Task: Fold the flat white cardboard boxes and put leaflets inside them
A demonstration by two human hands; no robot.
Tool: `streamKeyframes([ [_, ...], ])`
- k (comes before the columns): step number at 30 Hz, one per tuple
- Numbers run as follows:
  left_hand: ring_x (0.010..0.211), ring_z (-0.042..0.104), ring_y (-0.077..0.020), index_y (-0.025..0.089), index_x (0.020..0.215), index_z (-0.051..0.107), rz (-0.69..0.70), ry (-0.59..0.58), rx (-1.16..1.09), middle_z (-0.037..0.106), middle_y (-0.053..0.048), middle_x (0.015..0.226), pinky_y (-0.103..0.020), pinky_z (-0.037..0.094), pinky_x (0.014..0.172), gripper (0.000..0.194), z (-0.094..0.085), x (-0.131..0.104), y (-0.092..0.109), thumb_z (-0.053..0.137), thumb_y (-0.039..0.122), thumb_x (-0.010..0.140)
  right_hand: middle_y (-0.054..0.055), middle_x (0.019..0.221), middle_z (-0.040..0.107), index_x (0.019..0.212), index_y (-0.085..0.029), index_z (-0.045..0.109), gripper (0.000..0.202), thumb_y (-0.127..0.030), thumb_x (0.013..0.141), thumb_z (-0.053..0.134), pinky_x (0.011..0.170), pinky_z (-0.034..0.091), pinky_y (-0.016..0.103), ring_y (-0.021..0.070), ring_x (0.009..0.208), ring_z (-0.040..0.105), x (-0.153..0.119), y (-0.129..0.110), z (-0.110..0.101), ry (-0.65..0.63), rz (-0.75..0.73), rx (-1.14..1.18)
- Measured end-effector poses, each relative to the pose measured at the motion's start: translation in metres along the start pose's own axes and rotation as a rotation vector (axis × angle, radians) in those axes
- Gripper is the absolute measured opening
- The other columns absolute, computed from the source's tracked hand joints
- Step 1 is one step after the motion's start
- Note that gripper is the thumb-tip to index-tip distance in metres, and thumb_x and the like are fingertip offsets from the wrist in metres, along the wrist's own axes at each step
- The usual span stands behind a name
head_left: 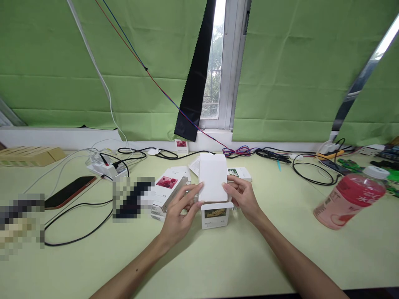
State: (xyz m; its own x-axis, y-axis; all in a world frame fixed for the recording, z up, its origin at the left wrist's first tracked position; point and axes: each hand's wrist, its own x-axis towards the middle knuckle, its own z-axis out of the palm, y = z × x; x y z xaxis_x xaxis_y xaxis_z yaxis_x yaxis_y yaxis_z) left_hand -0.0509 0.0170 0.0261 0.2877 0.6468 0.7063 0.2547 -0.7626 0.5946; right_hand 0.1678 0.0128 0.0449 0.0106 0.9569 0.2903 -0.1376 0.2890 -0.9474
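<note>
In front of me stands a small white cardboard box (215, 222) with a dark and yellow picture on its front, its top flap folded forward. Above its opening, a plain white inner box (213, 176) is tilted up, its lower edge at the opening. My left hand (182, 209) grips the inner box's left edge with thumb and fingers. On the right edge, my right hand (243, 195) pinches it the same way. How far the inner box reaches inside the outer one is hidden.
White boxes with red pictures (168, 182) lie left of my hands; another white box (245, 173) is behind my right hand. A pink drink bottle (350, 197) leans at the right. A phone (71, 191), a power strip (106, 166) and black cables (274, 154) lie about.
</note>
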Motion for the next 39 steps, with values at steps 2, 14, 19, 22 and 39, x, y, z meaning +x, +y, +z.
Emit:
streamKeyframes([
  [2,0.059,0.047,-0.0055,0.034,0.139,0.059,0.023,0.011,0.016,0.059,-0.006,0.119,-0.018,0.051,0.051,0.042,-0.0005,0.0,0.0006,0.057,0.023,0.098,-0.006,0.054,0.053,0.102,-0.012,0.067,0.043,-0.047,0.079,0.076,0.038,0.021,0.022,0.0048,0.041,0.032,-0.0001,-0.0005,0.0,-0.006,0.005,0.004],
  [14,0.059,0.044,-0.0043,0.04,0.141,0.055,0.043,0.02,0.013,0.057,-0.005,0.117,-0.017,0.049,0.051,0.048,0.0004,0.0009,0.0003,0.059,0.019,0.097,-0.005,0.055,0.056,0.103,-0.012,0.066,0.044,-0.046,0.077,0.078,0.037,0.022,0.021,0.0048,0.042,0.033,0.0,0.0,-0.0002,-0.004,0.008,0.009],
  [19,0.058,0.042,-0.0042,0.036,0.142,0.055,0.019,0.007,-0.002,0.056,-0.007,0.12,-0.017,0.048,0.051,0.046,0.0006,-0.0011,-0.0005,0.057,0.022,0.098,-0.004,0.057,0.058,0.106,-0.012,0.068,0.046,-0.047,0.078,0.077,0.038,0.025,0.021,0.0066,0.043,0.037,-0.0003,0.0002,-0.0005,-0.001,0.003,-0.003],
  [22,0.058,0.043,-0.0042,0.037,0.143,0.053,0.007,0.004,0.0,0.056,-0.007,0.121,-0.018,0.048,0.052,0.047,0.0007,-0.0027,-0.0021,0.057,0.023,0.098,-0.004,0.057,0.059,0.106,-0.013,0.07,0.045,-0.047,0.079,0.077,0.039,0.026,0.022,0.0073,0.044,0.039,-0.0008,0.0004,-0.0009,0.004,-0.002,-0.01],
  [39,0.055,0.053,-0.0042,0.031,0.138,0.04,-0.125,0.01,-0.15,0.059,-0.009,0.123,-0.021,0.047,0.051,0.044,0.0025,-0.0028,-0.0003,0.058,0.029,0.098,-0.009,0.05,0.045,0.102,-0.013,0.068,0.044,-0.051,0.08,0.076,0.037,0.017,0.022,0.0048,0.039,0.026,0.0002,0.0015,-0.0009,0.068,-0.019,0.03],
])
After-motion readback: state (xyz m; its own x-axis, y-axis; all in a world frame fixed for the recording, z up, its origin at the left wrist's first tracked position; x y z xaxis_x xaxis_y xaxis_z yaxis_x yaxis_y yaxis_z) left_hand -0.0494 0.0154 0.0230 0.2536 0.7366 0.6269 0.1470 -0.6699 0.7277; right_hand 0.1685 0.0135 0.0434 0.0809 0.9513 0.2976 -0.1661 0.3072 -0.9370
